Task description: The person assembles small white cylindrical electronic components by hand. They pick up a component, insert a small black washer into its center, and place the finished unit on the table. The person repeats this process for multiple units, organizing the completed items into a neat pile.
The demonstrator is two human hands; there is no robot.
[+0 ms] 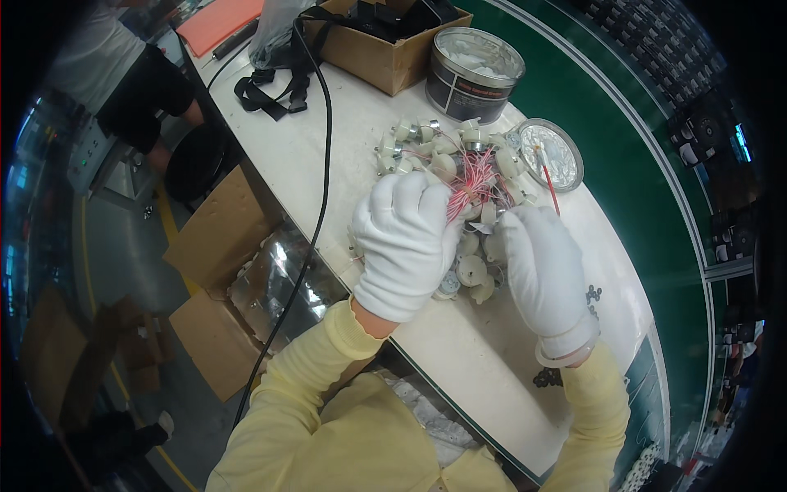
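I see both hands in white gloves, down on a white table, sleeves pale yellow. My left hand lies knuckles-up over the near side of a heap of small cream-coloured motors, its fingers curled down into the pile; I cannot tell what, if anything, it grips underneath, since the glove hides the fingertips. My right hand sits just beside it on the right, fingers bent toward the same heap, touching the motors at its edge — whether it is pinching one I cannot tell either. Between the two hands a bundle of thin red and pink wires rises out of the pile, tangled over the motors.

The heap itself sits in the middle of the table, running from under my hands away toward the far edge. Beyond it stands a round metal tin with a pale filling, and just right of the heap lies its flat silver lid, with a thin red stick resting across it. A cardboard box stands at the far end, black straps spilling beside it, and a black cable runs along the table's left side and over its edge. To the right is a green conveyor belt. Another person sits at far left.
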